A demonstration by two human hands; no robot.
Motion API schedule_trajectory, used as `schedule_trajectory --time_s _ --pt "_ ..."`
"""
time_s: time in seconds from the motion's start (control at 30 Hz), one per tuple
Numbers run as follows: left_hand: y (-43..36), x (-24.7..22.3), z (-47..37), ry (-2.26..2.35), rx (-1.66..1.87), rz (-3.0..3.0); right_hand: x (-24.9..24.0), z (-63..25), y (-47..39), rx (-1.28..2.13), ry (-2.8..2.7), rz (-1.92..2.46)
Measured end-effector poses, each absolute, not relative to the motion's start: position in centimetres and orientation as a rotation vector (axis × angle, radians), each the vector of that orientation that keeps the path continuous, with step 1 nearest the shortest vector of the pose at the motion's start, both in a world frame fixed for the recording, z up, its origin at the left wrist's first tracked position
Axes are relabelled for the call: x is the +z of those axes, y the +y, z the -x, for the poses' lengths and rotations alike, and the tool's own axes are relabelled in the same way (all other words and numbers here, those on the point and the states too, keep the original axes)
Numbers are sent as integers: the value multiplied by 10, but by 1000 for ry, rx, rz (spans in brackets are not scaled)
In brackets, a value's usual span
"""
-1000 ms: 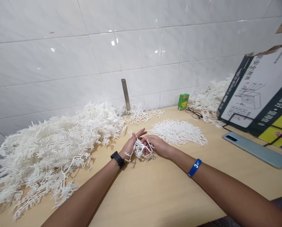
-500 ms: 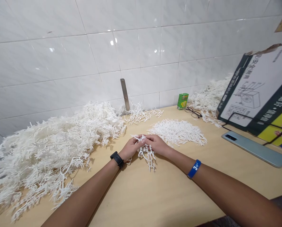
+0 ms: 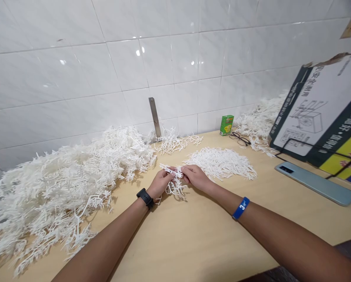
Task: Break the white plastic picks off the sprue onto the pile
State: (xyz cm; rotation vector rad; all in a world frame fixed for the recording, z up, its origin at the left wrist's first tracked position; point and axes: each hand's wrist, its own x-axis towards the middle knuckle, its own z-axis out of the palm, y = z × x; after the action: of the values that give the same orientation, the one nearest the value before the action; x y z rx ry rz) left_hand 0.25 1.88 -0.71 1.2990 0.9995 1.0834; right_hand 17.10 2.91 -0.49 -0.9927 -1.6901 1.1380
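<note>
Over the middle of the wooden table, my left hand [image 3: 161, 182] is closed around a white branching plastic sprig [image 3: 177, 188], with a black watch on that wrist. Close beside it, my right hand [image 3: 195, 176] pinches the same sprig near its upper end; a blue band circles that forearm. Thin forked tips hang below the fingers, and the exact grip points are partly hidden. Just behind my right hand lies a flat heap of small loose white pieces [image 3: 220, 162]. To the left spreads a large tangled pile of white branching sprigs [image 3: 75, 176].
A metal strip [image 3: 154, 117] stands upright by the tiled wall, with a small clump of white sprigs [image 3: 172, 141] at its foot. Farther right are a green box [image 3: 226, 125], eyeglasses [image 3: 240, 138], another white pile [image 3: 260, 121], a phone [image 3: 316, 183] and a large printed carton [image 3: 307, 117].
The hands have drawn slightly apart, and the sprig between them has turned, its hanging tips now shorter and bunched nearer my left hand. The piles look the same.
</note>
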Motion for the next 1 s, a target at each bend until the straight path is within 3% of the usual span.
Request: schedule_trajectory --time_s 0.37,1.0 --pt "17 -1 -4 1058 1071 -1267 -9 -171 30 1156 -1710 953" --pt "16 -3 -5 1055 922 -1415 -6 -174 30 908 -1706 1056"
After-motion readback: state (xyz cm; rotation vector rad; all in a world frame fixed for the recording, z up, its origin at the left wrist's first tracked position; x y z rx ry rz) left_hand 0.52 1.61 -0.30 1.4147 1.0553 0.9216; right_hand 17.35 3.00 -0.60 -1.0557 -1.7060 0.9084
